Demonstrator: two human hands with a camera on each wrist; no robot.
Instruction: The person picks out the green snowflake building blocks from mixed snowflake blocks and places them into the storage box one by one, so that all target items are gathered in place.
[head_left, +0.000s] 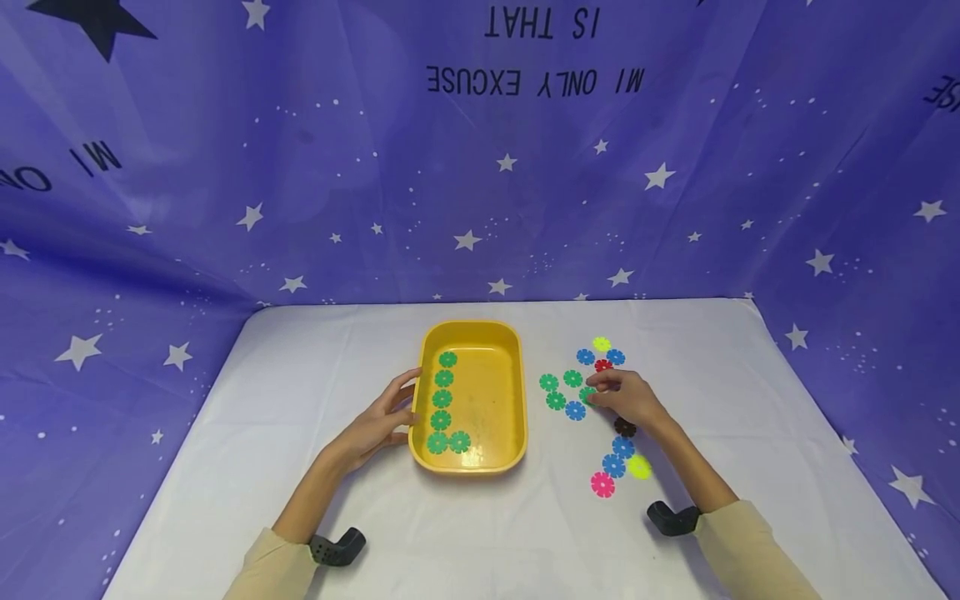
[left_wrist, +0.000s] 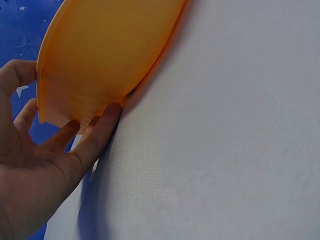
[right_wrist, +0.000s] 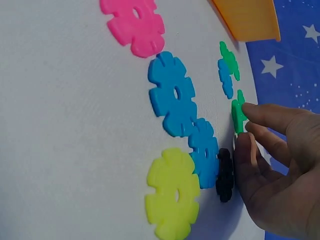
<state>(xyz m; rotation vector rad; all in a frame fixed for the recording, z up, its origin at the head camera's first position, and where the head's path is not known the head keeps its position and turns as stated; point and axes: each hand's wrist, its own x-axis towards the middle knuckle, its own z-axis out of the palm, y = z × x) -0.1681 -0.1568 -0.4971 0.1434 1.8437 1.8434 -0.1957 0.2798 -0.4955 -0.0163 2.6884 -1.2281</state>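
Observation:
In the head view a yellow tray stands on the white table, with several green notched discs in an L along its left and near sides. My left hand grips the tray's left wall; in the left wrist view one digit hooks over the rim while other fingers meet the outer wall. To the right of the tray, the thumb and index finger of my right hand pinch a green disc by its edges, close over the table.
Near the right hand lie more green discs, blue discs, a red disc and a yellow one. Closer in are a black disc, a pink disc and another yellow disc. A starry purple cloth hangs behind the table.

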